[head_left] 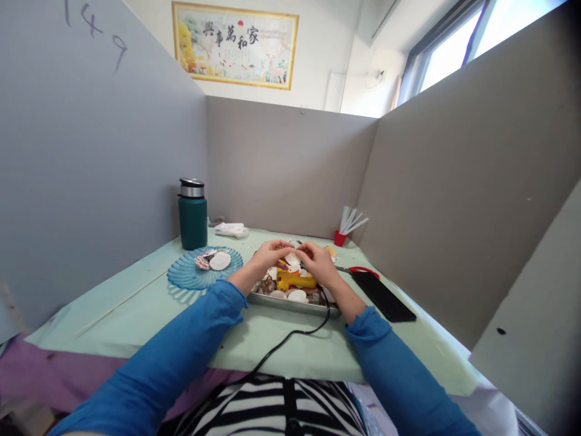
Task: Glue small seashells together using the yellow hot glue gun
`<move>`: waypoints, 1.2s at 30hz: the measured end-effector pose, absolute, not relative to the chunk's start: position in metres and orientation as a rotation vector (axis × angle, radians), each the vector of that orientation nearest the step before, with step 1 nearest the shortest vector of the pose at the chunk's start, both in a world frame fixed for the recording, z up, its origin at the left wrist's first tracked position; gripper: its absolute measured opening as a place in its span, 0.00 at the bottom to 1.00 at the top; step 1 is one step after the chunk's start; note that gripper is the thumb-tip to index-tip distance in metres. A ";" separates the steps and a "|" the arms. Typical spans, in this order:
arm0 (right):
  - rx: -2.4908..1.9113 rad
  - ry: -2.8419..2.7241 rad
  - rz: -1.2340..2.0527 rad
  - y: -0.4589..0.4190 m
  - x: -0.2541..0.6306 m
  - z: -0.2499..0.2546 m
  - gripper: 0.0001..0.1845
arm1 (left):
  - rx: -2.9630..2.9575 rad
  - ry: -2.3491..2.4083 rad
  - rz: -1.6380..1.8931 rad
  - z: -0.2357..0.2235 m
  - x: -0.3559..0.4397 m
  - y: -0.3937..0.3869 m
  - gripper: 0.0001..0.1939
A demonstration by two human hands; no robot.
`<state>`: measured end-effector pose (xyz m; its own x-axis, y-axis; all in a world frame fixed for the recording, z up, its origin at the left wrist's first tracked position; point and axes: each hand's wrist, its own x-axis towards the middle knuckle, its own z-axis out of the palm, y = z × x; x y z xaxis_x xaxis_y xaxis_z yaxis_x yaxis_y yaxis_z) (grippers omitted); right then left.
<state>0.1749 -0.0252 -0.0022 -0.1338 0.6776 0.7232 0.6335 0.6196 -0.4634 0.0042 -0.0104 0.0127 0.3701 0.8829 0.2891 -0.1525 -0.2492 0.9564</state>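
Above a metal tray [290, 306] my left hand [271, 254] and my right hand [316, 260] meet, fingertips nearly together. Both are closed in a pinch around a small whitish shell [293, 258], partly hidden by the fingers. Just below them, a yellow hot glue gun [295, 280] lies across the tray, its black cord [294, 332] running over the front rim toward my body. Loose shells fill the tray around it, among them a pale flat shell [298, 295] near the front.
To the left are a blue glass plate [179, 278] bearing several shells and a green bottle [193, 221]. On the right lie red-handled scissors [365, 270] and a black phone [384, 297]. Glue sticks [350, 221] stand in a red cup [340, 238]. Grey partitions [290, 163] enclose the table.
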 end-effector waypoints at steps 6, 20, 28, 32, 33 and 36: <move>-1.044 -1.807 0.090 -0.025 0.175 -0.002 0.11 | 1.457 0.620 1.089 0.013 0.002 -0.009 0.23; -1.017 -1.809 0.134 -0.030 0.173 0.001 0.14 | 1.467 0.547 0.994 0.012 0.001 -0.010 0.23; -1.010 -1.841 0.115 -0.030 0.172 0.002 0.16 | 1.478 0.523 0.973 0.009 0.001 -0.006 0.23; -1.006 -1.853 0.110 -0.031 0.172 0.002 0.15 | 1.483 0.532 0.983 0.010 0.002 -0.008 0.22; -1.007 -1.856 0.110 -0.031 0.172 0.002 0.15 | 1.484 0.537 0.986 0.010 0.002 -0.008 0.22; -1.015 -1.859 0.110 -0.030 0.173 0.001 0.15 | 1.486 0.553 1.001 0.011 0.002 -0.010 0.23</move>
<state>0.1725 -0.0301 0.0010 -0.1738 0.6832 0.7092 0.5948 0.6468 -0.4773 0.0022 -0.0096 0.0108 0.5165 0.8130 0.2689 -0.2059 -0.1869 0.9606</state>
